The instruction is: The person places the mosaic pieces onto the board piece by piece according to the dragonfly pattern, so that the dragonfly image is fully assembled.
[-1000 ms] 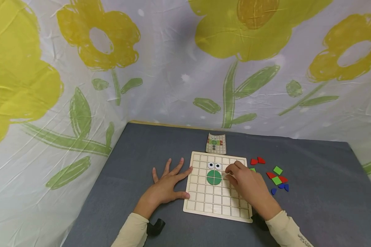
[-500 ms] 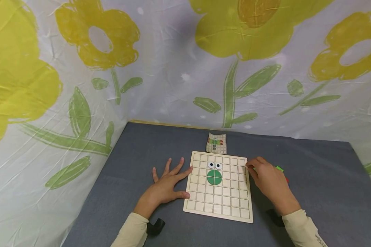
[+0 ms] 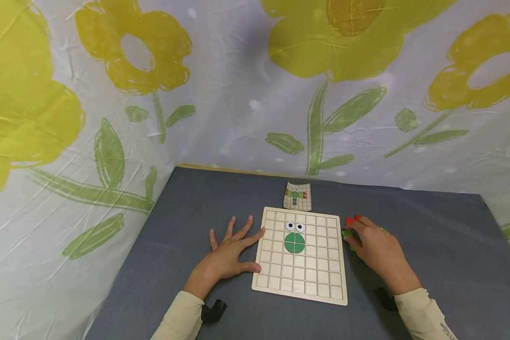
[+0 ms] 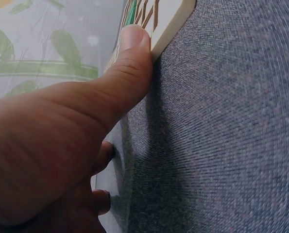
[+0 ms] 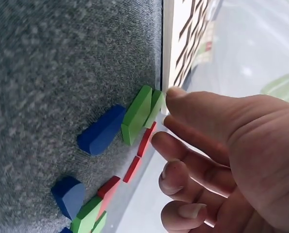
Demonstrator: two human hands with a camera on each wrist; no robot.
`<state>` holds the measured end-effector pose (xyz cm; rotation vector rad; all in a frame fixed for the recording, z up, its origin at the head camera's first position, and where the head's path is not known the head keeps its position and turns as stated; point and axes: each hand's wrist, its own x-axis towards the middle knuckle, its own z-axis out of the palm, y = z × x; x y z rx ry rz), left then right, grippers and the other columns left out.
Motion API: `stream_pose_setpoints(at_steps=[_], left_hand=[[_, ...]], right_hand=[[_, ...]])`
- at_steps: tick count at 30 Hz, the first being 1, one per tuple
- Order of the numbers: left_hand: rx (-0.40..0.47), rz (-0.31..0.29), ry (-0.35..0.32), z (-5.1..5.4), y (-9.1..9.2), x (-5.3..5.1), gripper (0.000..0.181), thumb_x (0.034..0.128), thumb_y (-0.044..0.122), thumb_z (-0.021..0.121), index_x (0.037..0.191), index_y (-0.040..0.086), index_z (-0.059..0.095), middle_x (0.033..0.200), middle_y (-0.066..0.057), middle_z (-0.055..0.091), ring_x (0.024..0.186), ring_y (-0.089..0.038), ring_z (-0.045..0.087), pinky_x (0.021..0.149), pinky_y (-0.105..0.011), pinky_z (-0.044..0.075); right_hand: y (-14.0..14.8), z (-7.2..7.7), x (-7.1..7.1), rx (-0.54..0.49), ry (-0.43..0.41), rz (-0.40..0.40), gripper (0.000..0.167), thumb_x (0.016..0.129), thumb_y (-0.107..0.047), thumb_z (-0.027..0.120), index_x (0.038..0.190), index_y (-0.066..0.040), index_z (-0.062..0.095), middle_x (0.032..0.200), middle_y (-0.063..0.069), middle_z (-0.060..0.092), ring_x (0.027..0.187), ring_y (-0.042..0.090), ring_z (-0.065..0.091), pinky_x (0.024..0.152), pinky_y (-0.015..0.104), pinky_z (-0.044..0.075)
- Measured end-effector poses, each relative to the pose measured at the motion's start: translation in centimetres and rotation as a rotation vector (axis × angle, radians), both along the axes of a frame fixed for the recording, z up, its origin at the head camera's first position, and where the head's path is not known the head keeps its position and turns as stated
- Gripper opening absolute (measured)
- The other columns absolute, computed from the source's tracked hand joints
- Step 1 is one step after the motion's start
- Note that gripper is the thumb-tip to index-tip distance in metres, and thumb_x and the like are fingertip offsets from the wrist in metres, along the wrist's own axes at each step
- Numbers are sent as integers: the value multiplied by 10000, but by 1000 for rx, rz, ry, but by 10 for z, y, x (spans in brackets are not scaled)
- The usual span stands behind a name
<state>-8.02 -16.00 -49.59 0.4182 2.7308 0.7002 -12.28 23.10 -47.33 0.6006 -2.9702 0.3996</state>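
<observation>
- Right wrist view: R hand (image 5: pixel 231 145) fingers part-curled, small gap thumb-to-index, nothing visibly pinched; green pieces (image 5: pixel 137 116) just off the tips, contact unclear; blue piece (image 5: pixel 103 130) past them.
- Prob. reaching for a green one: best pinch opp. edges w/o nudging the blue.
- L hand (image 3: pixel 227 259) fingers spread, thumb + index tips on board (image 3: pixel 299 287) edge; light pressure shd stop sliding.

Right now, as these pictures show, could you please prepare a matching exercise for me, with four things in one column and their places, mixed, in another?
1. Left hand
2. Right hand
3. Picture card
4. White eye pieces

A. Beyond the far edge of the board
B. At the board's right side, by green pieces
C. On the board, above the green circle
D. Touching the board's left edge

Pairs: 1-D, 2-B, 3-A, 4-C
</observation>
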Motion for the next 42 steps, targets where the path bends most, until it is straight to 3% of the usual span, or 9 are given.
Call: stream_pose_setpoints(at_steps=[9,18,28,33,42], left_hand=[[-2,0,5,-1,1,-1,973,815,604,811,1652,408,355,1779,12,98,1615,-443,-101,1090,-874,-118],[9,3,-7,-1,0,0,973,816,616,798,1654,401,353,1779,10,96,1615,-442,-106,1091,-865,-134],[11,7,-2,-2,0,0,973,810,618,799,1652,405,360,1780,9,99,1615,-440,-106,1090,-868,-130],[14,9,-1,-2,-1,0,979,806,624,799,1651,401,361,1779,8,99,1615,-439,-108,1088,-869,-132],[14,3,2,-2,-1,0,980,808,628,789,1655,401,351,1779,5,98,1614,-444,-109,1087,-871,-131]], right_hand=[[-1,-4,-2,7,-15,-12,346,858,-154,902,1154,-29,775,1182,190,676,652,159,644,443,301,446],[-3,-7,-3,10,-24,-31,294,877,-142,873,1106,-3,750,1070,157,646,625,108,557,455,302,435],[-3,-9,-8,8,-85,-33,332,910,-173,827,1171,2,719,1096,184,645,738,192,631,507,357,490],[-2,-8,-10,4,-65,-1,294,904,-143,858,1119,-1,717,1001,149,620,713,182,626,493,323,486],[-3,3,-12,-7,-45,21,210,896,-156,863,1021,-85,710,974,58,642,700,159,628,507,318,478]])
